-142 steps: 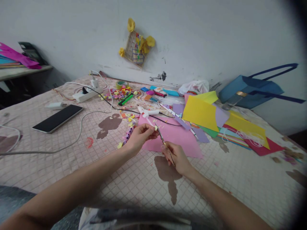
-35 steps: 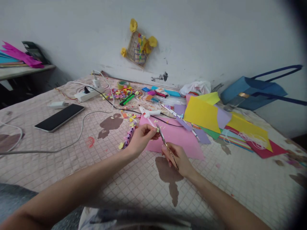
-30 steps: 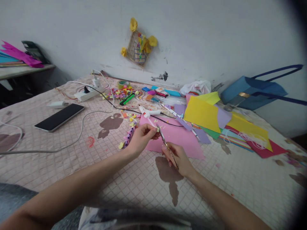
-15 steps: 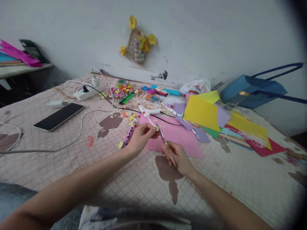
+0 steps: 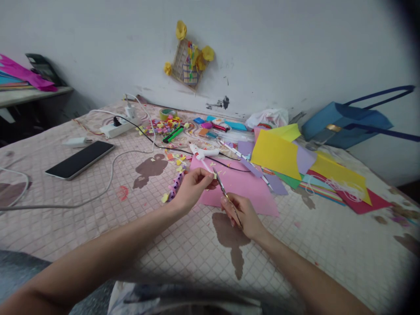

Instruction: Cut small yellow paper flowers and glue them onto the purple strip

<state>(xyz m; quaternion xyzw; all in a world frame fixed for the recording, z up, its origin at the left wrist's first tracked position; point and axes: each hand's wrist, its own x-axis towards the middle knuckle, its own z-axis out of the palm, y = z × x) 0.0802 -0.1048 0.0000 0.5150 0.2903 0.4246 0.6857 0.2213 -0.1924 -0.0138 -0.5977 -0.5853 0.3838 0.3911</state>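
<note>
Between the thumb and fingers of my left hand (image 5: 196, 187) is a small pale yellow piece of paper (image 5: 215, 176), mostly covered by the fingertips. My right hand (image 5: 241, 214) is closed round the handles of a pair of scissors (image 5: 224, 189), whose blades point up and away, right beside the yellow piece. Both hands are over the near part of a pink sheet (image 5: 244, 186). Just beyond them lies a white glue gun (image 5: 202, 152). A purple strip with dark dots (image 5: 176, 187) lies left of my left hand.
Small coloured paper pieces (image 5: 164, 125), a green cutter (image 5: 173, 134) and tape (image 5: 168, 114) lie further back. Yellow paper (image 5: 277, 153) and a blue bag (image 5: 348, 124) are at right. At left are a tablet (image 5: 80, 160), a power strip (image 5: 120, 127) and trailing cables.
</note>
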